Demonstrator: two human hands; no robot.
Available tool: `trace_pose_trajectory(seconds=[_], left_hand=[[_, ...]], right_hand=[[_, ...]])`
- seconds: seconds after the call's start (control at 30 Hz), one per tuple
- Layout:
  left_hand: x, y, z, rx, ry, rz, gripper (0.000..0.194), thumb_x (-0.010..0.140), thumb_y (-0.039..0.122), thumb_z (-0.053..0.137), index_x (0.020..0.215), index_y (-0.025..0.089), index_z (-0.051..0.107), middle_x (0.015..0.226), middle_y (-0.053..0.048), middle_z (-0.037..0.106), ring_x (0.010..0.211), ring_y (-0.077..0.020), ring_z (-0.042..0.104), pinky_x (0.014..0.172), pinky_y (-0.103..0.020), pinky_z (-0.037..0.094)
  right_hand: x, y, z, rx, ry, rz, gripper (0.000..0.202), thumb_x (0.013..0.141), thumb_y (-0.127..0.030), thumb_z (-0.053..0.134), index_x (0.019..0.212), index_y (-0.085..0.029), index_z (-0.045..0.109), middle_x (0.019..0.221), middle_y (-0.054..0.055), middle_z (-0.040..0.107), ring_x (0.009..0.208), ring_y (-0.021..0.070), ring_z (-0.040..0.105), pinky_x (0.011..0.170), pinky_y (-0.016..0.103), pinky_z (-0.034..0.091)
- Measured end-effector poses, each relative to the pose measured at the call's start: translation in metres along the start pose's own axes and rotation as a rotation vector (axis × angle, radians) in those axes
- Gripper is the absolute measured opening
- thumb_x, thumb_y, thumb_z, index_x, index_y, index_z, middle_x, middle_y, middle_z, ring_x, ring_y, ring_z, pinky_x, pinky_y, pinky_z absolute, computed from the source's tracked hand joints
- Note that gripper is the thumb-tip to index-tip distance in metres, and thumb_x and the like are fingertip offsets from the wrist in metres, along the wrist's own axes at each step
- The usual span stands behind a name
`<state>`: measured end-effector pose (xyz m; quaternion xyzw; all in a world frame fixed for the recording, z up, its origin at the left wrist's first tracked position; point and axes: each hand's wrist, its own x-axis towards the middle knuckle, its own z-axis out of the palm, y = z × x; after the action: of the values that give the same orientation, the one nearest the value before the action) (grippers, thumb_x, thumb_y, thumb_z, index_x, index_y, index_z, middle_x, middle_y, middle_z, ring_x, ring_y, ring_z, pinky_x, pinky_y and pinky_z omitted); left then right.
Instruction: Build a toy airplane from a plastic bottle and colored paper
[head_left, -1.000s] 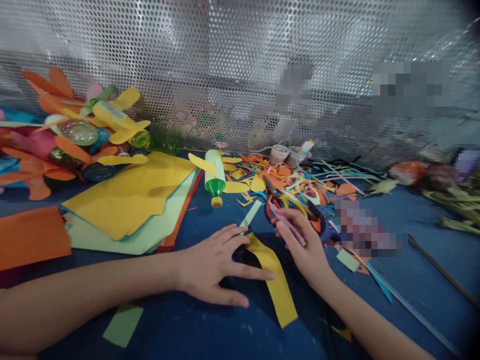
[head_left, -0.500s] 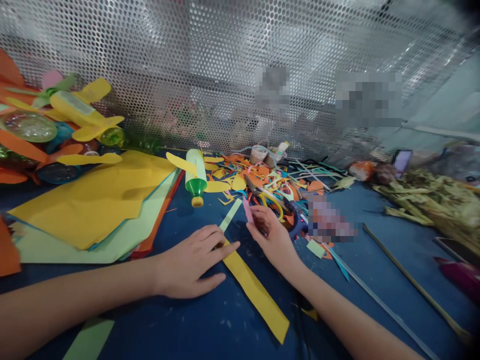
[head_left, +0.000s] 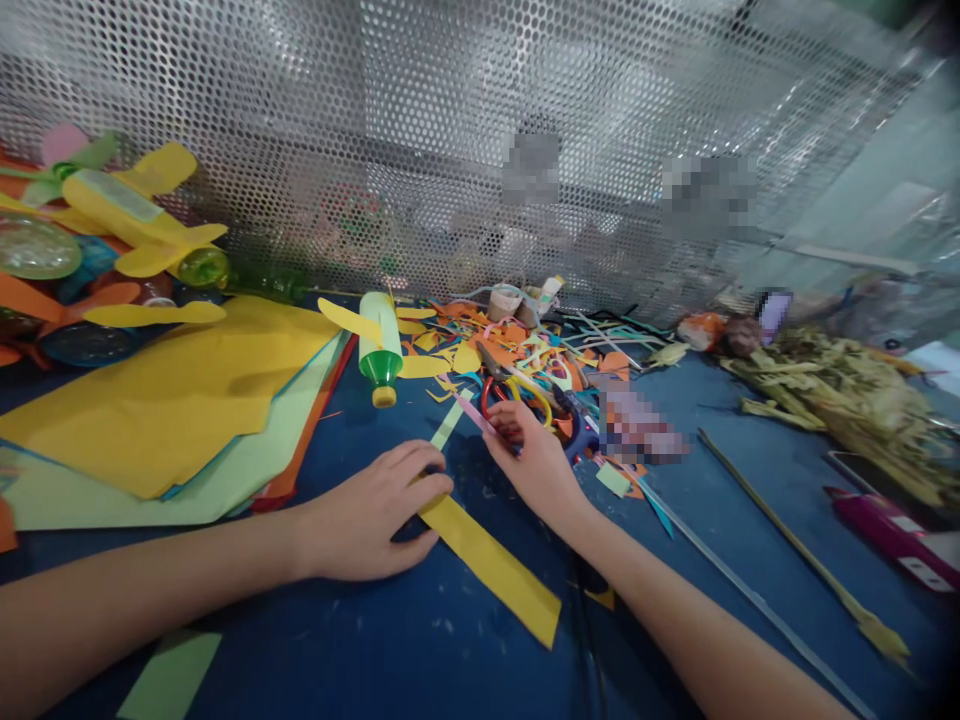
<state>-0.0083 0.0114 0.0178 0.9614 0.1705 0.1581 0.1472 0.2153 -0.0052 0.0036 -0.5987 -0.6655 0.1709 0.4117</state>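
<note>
My left hand [head_left: 379, 513] lies palm down, thumb apart from its bent fingers, over the upper end of a yellow paper strip [head_left: 499, 568]. A narrow pale green strip [head_left: 451, 420] sticks out beyond its fingertips. Pinched in my right hand [head_left: 529, 460] is a thin pink paper strip [head_left: 474, 412], its far end pointing up and left beside the green one. Red-handled scissors [head_left: 493, 385] lie just beyond my right fingers. Past my left hand rests a green-capped bottle plane [head_left: 380, 355] with yellow paper wings.
Stacked coloured paper [head_left: 172, 400] lies at the left below several bottle planes [head_left: 135, 215]. Paper scraps [head_left: 517, 345] heap along the perforated metal panel [head_left: 300, 130]. A glue gun [head_left: 581, 430] sits beyond my right hand; a stick [head_left: 787, 540] and dried husks [head_left: 840, 390] lie right.
The pink strip has tilted from nearly upright to slanting left, lower over the table. My left index finger has drawn back and bent. The whole view has shifted slightly right.
</note>
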Motion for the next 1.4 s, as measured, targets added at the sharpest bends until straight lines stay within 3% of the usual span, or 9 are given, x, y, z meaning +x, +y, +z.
trace_pose_trajectory(seconds=[0.3, 0.53, 0.8, 1.0, 1.17, 1.3, 1.4], left_hand=[[0.001, 0.0, 0.0, -0.014, -0.008, 0.023, 0.028, 0.081, 0.022, 0.049, 0.107, 0.014, 0.049, 0.106, -0.011, 0.052, 0.115, -0.0251, 0.038, 0.101, -0.041, 0.033], [-0.002, -0.005, -0.001, -0.054, -0.062, 0.034, 0.025, 0.088, 0.027, 0.044, 0.11, 0.016, 0.046, 0.112, -0.011, 0.053, 0.115, -0.0242, 0.04, 0.097, -0.039, 0.037], [-0.002, -0.007, 0.003, -0.02, -0.044, 0.076, 0.039, 0.091, 0.024, 0.038, 0.129, 0.019, 0.037, 0.11, -0.01, 0.055, 0.109, -0.0221, 0.045, 0.095, -0.038, 0.039], [-0.001, -0.004, 0.001, -0.03, 0.021, 0.103, 0.04, 0.088, 0.023, 0.043, 0.127, 0.017, 0.041, 0.102, -0.01, 0.057, 0.105, -0.0222, 0.047, 0.097, -0.04, 0.037], [0.001, -0.006, 0.003, -0.044, 0.087, 0.104, 0.037, 0.083, 0.016, 0.043, 0.12, 0.015, 0.048, 0.088, -0.008, 0.059, 0.093, -0.0205, 0.051, 0.094, -0.041, 0.039], [0.0, -0.008, 0.005, -0.032, 0.116, 0.112, 0.034, 0.083, 0.014, 0.04, 0.115, 0.014, 0.052, 0.087, -0.008, 0.059, 0.092, -0.0204, 0.052, 0.092, -0.041, 0.04], [0.001, -0.008, 0.005, -0.033, 0.116, 0.107, 0.031, 0.085, 0.018, 0.04, 0.112, 0.015, 0.055, 0.084, -0.008, 0.059, 0.092, -0.0211, 0.052, 0.091, -0.04, 0.04]], right_hand=[[-0.001, 0.001, 0.001, 0.01, -0.003, -0.025, 0.017, 0.081, -0.02, 0.051, 0.098, -0.02, 0.049, 0.087, 0.004, 0.059, 0.076, 0.0149, 0.057, 0.072, 0.029, 0.049], [-0.002, 0.004, 0.002, 0.004, -0.008, -0.027, 0.015, 0.082, -0.022, 0.05, 0.097, -0.02, 0.051, 0.087, 0.004, 0.059, 0.078, 0.0156, 0.058, 0.07, 0.029, 0.05], [0.003, -0.002, -0.001, -0.199, -0.028, -0.137, 0.018, 0.087, -0.018, 0.043, 0.098, -0.022, 0.057, 0.093, 0.005, 0.058, 0.082, 0.0166, 0.057, 0.076, 0.03, 0.047], [0.045, -0.001, 0.013, -0.449, 0.021, -0.224, 0.024, 0.091, -0.018, 0.038, 0.101, -0.02, 0.06, 0.095, 0.008, 0.055, 0.086, 0.0185, 0.055, 0.079, 0.03, 0.044], [0.097, 0.002, 0.031, -0.592, 0.083, -0.107, 0.021, 0.09, -0.02, 0.038, 0.1, -0.015, 0.057, 0.098, 0.012, 0.054, 0.088, 0.021, 0.055, 0.08, 0.033, 0.043], [0.1, 0.0, 0.017, -0.667, 0.025, -0.045, 0.016, 0.086, -0.017, 0.044, 0.09, -0.012, 0.058, 0.086, 0.015, 0.06, 0.086, 0.0267, 0.056, 0.078, 0.04, 0.042], [0.082, 0.001, -0.005, -0.731, 0.009, 0.012, 0.006, 0.08, -0.016, 0.054, 0.08, -0.012, 0.059, 0.092, 0.021, 0.061, 0.101, 0.0346, 0.051, 0.087, 0.049, 0.035]])
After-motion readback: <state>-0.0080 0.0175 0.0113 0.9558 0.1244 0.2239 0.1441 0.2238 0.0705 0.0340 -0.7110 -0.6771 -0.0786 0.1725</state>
